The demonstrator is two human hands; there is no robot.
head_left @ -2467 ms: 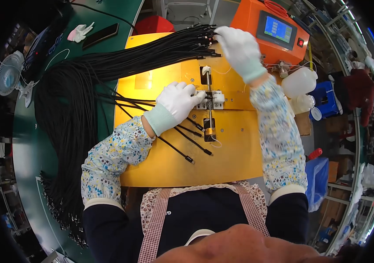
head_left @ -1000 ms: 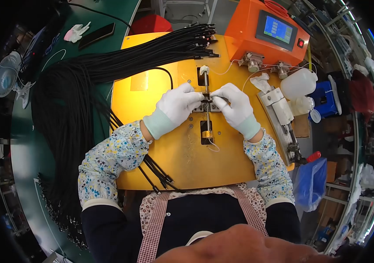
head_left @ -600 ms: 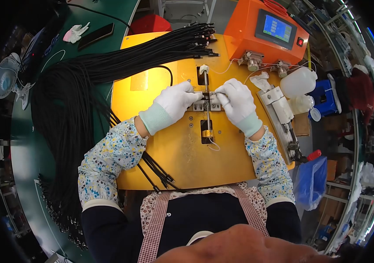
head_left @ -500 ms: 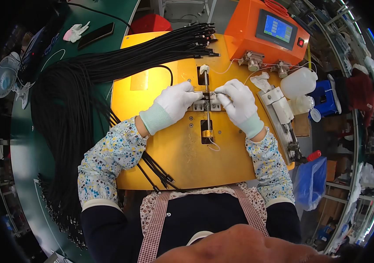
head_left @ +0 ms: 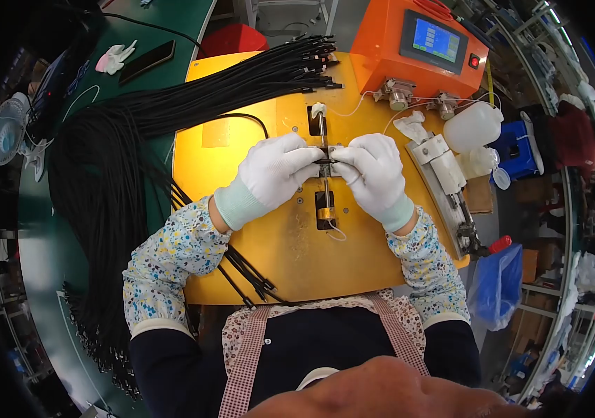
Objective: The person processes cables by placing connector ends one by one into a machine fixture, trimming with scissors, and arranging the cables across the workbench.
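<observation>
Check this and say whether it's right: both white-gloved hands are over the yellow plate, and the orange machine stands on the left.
The side is wrong: the orange machine stands on the right, as the head view shows. The left hand and right hand, white-gloved, are over the yellow plate, as stated.

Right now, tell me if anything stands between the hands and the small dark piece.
Nothing visible does: the left hand and right hand meet at the small dark piece, one from each side. They partly hide it, so the exact grip cannot be told.
</observation>
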